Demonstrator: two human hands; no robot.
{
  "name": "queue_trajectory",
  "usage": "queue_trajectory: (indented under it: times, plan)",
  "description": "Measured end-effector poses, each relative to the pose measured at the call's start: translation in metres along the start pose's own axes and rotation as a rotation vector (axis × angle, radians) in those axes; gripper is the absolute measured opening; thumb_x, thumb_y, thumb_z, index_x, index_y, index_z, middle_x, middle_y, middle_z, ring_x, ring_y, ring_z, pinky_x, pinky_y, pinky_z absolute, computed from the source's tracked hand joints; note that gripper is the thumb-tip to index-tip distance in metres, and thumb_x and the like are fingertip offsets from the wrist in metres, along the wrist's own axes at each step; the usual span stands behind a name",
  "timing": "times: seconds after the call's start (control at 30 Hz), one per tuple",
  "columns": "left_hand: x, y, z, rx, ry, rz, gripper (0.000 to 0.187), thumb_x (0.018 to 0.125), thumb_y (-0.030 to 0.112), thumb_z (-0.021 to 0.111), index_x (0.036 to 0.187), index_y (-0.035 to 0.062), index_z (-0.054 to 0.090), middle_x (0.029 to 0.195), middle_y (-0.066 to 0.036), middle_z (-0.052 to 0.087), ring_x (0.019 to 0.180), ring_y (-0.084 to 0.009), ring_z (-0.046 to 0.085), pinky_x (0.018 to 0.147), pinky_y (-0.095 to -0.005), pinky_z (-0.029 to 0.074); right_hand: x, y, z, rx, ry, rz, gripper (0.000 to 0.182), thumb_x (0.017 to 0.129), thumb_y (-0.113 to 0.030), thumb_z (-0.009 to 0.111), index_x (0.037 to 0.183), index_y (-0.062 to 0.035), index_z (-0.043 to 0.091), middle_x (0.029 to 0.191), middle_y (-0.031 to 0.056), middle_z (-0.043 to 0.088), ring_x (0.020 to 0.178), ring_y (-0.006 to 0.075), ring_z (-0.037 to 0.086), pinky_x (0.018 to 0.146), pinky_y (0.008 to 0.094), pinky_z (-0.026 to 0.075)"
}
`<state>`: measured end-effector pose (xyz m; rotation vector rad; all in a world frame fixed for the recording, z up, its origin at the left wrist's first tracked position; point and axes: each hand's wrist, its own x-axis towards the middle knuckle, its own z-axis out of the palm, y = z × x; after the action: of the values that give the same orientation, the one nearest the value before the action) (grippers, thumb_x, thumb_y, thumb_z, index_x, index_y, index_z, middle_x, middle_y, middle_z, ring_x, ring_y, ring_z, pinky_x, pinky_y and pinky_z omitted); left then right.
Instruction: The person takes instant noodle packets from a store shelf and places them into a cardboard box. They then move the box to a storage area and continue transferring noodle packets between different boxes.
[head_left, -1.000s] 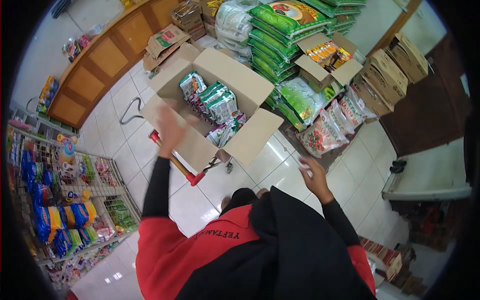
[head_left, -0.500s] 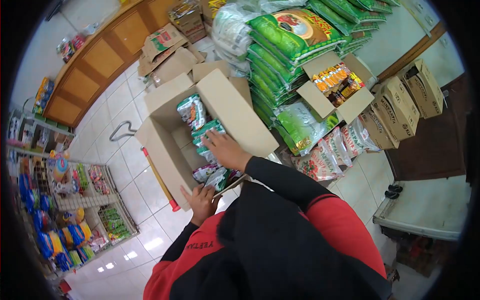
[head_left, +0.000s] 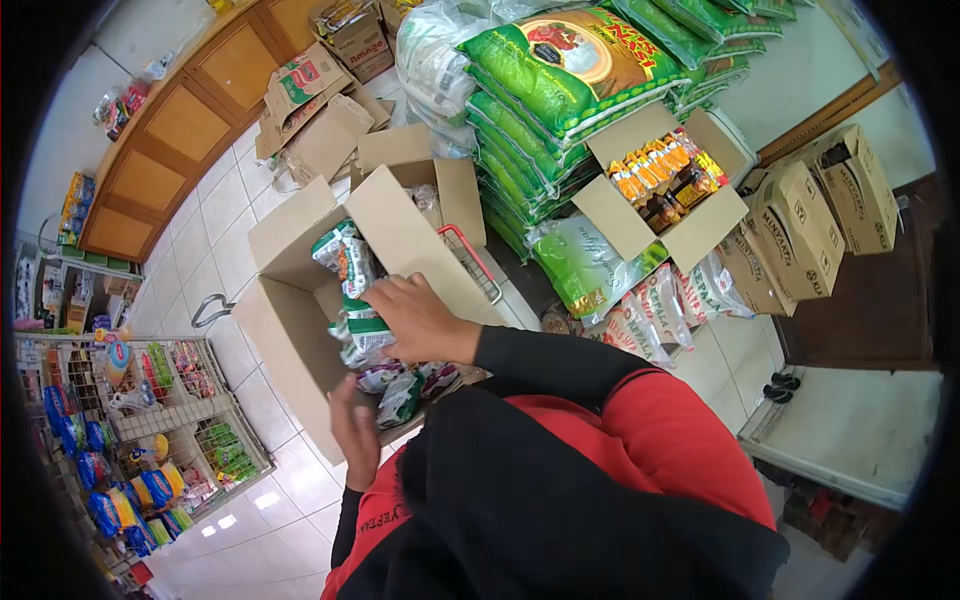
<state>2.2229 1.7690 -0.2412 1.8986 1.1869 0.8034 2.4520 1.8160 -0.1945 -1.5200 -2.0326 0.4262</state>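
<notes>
A large open cardboard box [head_left: 285, 350] stands in front of me with its flaps spread. Inside are several plastic packets; a green and white packet [head_left: 362, 340] lies in the middle, and another green and white packet [head_left: 343, 258] is behind it. My right hand [head_left: 415, 318] reaches over the box's right side, its fingers bent over the middle packet; the fingertips are partly hidden. Purple and green packets [head_left: 400, 390] lie at the near end. My left hand [head_left: 355, 430] is at the near left corner of the box, fingers raised and apart, holding nothing.
Behind the box lie flattened cardboard [head_left: 320, 130] and another open carton [head_left: 430, 185]. Stacked green sacks [head_left: 530, 140] stand to the right, near an open box of bottles and sachets [head_left: 665, 180]. A wire rack with goods [head_left: 140, 400] is at left.
The view has shifted, and the box now appears further left. My left hand has come off the box edge and lifted, fingers apart. My right hand has curled its fingers over the packet.
</notes>
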Motion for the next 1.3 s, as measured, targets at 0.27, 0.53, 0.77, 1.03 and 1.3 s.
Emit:
queue_trajectory:
  times: [0.27, 0.53, 0.77, 1.03, 1.3]
  plan:
    - [0.095, 0.137, 0.107, -1.419, -0.291, -0.244, 0.077, 0.088, 0.057, 0.044, 0.138, -0.0002, 0.029, 0.139, -0.017, 0.037, 0.124, -0.0263, 0.043, 0.102, -0.0421, 0.036, -0.084, 0.078, -0.175, 0.097, 0.047, -0.535, 0.050, 0.062, -0.003, 0.068, 0.108, -0.0177, 0.051, 0.124, 0.0029, 0.049, 0.126, 0.0247, 0.040, 0.092, 0.0485, 0.033]
    - [0.156, 0.187, 0.285, -1.448, -0.602, -0.887, 0.049, 0.089, 0.033, 0.050, 0.124, -0.0002, 0.046, 0.113, -0.015, 0.058, 0.096, -0.0276, 0.062, 0.081, -0.0398, 0.052, -0.186, 0.184, -0.279, -0.122, 0.028, -0.255, 0.053, 0.066, -0.022, 0.075, 0.112, -0.0184, 0.048, 0.123, 0.0061, 0.054, 0.115, 0.0256, 0.051, 0.102, 0.0579, 0.023]
    - [0.180, 0.216, 0.291, -0.628, -0.246, -0.426, 0.057, 0.091, 0.034, 0.046, 0.139, 0.0071, 0.029, 0.135, -0.011, 0.039, 0.116, -0.0222, 0.045, 0.093, -0.0377, 0.040, -0.266, 0.302, -0.353, -0.118, 0.370, 0.400, 0.061, 0.052, -0.013, 0.077, 0.107, -0.0085, 0.052, 0.104, 0.0129, 0.058, 0.098, 0.0333, 0.056, 0.085, 0.0377, 0.044]
    - [0.131, 0.137, 0.210, 0.505, 0.334, 0.004, 0.054, 0.085, 0.011, 0.056, 0.131, -0.0055, 0.034, 0.129, -0.021, 0.042, 0.122, -0.0333, 0.040, 0.104, -0.0408, 0.028, -0.270, 0.415, -0.317, -0.257, -0.010, 0.324, 0.059, 0.052, -0.012, 0.079, 0.104, -0.0070, 0.052, 0.095, 0.0143, 0.060, 0.088, 0.0358, 0.058, 0.075, 0.0423, 0.047]
    - [0.051, 0.051, 0.198, 0.494, 0.311, -0.428, 0.052, 0.094, 0.026, 0.046, 0.131, -0.0078, 0.032, 0.129, -0.028, 0.040, 0.120, -0.0384, 0.039, 0.103, -0.0418, 0.028, -0.268, 0.480, -0.230, -0.389, -0.266, 0.858, 0.071, 0.052, -0.021, 0.084, 0.108, 0.0009, 0.047, 0.099, 0.0197, 0.060, 0.094, 0.0357, 0.060, 0.078, 0.0418, 0.049]
